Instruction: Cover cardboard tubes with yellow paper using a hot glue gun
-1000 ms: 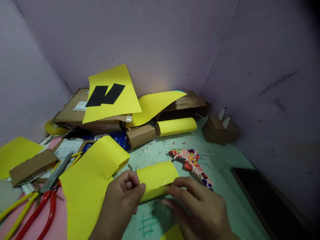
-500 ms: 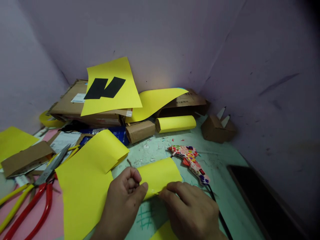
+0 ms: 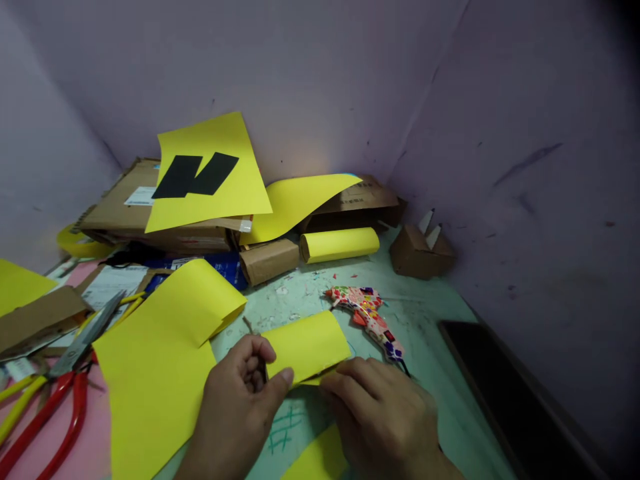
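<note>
A small yellow paper roll [image 3: 306,341] lies bent round between my hands over the green tabletop. My left hand [image 3: 250,383] is closed on its left end, the thumb pressing the near edge. At the right, my right hand [image 3: 373,400] pinches the near edge by the lower right corner, where a narrow gap shows along the overlap. What is inside the roll is hidden. Just beyond my right hand rests a floral-patterned glue gun [image 3: 364,313], its tip pointing left. Left of my left hand spreads a larger yellow sheet [image 3: 155,373] with a curled far end.
Red-handled scissors [image 3: 70,400] lie at the left among cardboard pieces. A finished-looking yellow tube [image 3: 340,245] and a brown cardboard tube [image 3: 269,261] sit at the back. A small brown box [image 3: 421,252] stands right. A dark flat panel [image 3: 505,393] borders the right side.
My right hand has shifted along the near edge of the roll, and a gap at the overlap shows more plainly. The whole scene sits slightly further left in view.
</note>
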Demonstrator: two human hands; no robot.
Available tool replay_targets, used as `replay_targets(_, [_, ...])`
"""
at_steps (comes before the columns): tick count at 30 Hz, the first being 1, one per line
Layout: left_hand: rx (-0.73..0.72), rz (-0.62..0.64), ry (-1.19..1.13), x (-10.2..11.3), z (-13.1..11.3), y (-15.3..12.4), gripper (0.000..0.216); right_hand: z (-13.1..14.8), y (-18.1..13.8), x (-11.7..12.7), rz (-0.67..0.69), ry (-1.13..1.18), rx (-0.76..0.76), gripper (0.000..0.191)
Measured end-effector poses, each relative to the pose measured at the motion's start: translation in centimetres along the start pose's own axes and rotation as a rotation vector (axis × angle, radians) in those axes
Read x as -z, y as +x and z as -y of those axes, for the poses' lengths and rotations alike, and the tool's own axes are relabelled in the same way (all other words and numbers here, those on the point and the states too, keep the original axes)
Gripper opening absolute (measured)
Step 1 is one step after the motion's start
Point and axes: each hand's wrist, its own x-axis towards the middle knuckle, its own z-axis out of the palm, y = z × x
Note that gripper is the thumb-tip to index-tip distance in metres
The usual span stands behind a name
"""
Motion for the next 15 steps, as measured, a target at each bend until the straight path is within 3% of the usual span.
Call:
replay_targets(10, [0.027,0.016,0.179,-0.44,-0.55,-0.30,0.043,-0.64,-0.95,0.80,0.072,0.066,0.024,0.022])
replay_targets(15, [0.024,0.020,0.236,-0.62,-0.23,-0.42,0.055,-0.47,-0.55,1.06,0.006,0.086,0.009,0.020])
